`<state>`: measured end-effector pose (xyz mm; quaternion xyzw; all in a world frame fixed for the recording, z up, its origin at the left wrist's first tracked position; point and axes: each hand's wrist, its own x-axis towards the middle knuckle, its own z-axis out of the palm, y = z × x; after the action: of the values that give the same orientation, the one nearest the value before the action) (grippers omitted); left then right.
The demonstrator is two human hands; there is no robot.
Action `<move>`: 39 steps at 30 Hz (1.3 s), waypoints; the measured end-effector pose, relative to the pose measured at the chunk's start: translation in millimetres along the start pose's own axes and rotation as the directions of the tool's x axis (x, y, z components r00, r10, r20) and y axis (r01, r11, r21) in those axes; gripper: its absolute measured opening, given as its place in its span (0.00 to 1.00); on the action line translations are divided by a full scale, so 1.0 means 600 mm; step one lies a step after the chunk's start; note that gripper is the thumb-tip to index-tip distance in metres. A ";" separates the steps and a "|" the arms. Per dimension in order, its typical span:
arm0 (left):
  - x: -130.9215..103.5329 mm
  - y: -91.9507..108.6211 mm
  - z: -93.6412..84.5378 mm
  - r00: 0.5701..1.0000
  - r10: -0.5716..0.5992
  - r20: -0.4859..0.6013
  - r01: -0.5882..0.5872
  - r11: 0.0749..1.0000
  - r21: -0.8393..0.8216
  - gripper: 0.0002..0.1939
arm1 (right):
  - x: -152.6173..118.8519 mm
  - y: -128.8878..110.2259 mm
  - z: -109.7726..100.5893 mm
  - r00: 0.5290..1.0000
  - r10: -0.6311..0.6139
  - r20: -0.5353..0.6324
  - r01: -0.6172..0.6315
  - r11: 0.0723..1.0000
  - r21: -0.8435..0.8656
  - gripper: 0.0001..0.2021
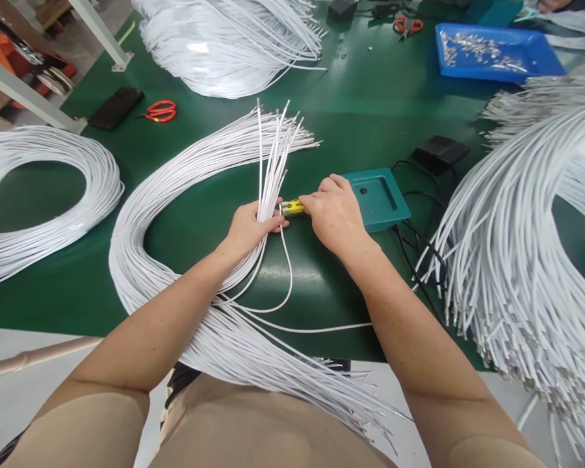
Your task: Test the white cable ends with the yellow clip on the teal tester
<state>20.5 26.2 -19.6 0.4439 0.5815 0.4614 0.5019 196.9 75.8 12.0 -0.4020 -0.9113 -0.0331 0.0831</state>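
Observation:
My left hand (pixel 248 229) is closed around several white cables (pixel 272 175), whose ends stand up above the thumb. They belong to a large looped bundle of white cables (pixel 136 227) that curves round on the left and trails over the table's front edge. In my right hand (pixel 335 211) is a short yellow-handled tool (pixel 292 207), gripped from the right. Its metal end points left and meets the cables at my left fingertips; the exact contact is too small to make out. One cable loops down from that spot.
On the green table (pixel 370 123) lie a teal tray (pixel 377 200), a black box (pixel 441 155) with cords, red-handled scissors (pixel 160 111), a black phone-like object (pixel 116 108) and a blue tray (pixel 497 68) of small metal parts. More cable coils lie left (pixel 95 175), behind (pixel 229 52) and right (pixel 507 260).

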 end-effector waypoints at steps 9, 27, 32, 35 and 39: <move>-0.005 0.009 0.001 0.999 -0.033 0.016 0.034 0.999 -0.025 0.24 | -0.020 0.016 -0.009 0.940 0.274 -0.201 -0.282 0.959 -0.012 0.20; -0.026 0.026 -0.019 0.990 -0.031 0.139 0.058 0.980 -0.191 0.30 | -0.025 -0.013 -0.027 0.897 0.266 -0.353 -0.046 0.851 0.523 0.13; -0.044 0.032 -0.009 0.950 -0.028 0.312 0.085 0.982 -0.170 0.21 | -0.023 -0.030 -0.033 0.891 0.419 -0.177 -0.061 0.496 0.866 0.10; -0.051 0.036 -0.003 0.928 -0.047 0.369 0.105 0.985 -0.139 0.19 | -0.021 -0.031 -0.038 0.880 0.474 -0.028 -0.081 0.208 0.975 0.12; -0.052 0.040 -0.001 0.921 -0.054 0.385 0.119 0.982 -0.148 0.12 | -0.019 -0.029 -0.050 0.877 0.472 0.092 -0.095 -0.017 0.995 0.11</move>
<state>24.6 -0.1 9.6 0.4547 0.4516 0.3916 0.6603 195.1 52.0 39.8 -0.4029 -0.5546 0.5611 0.4640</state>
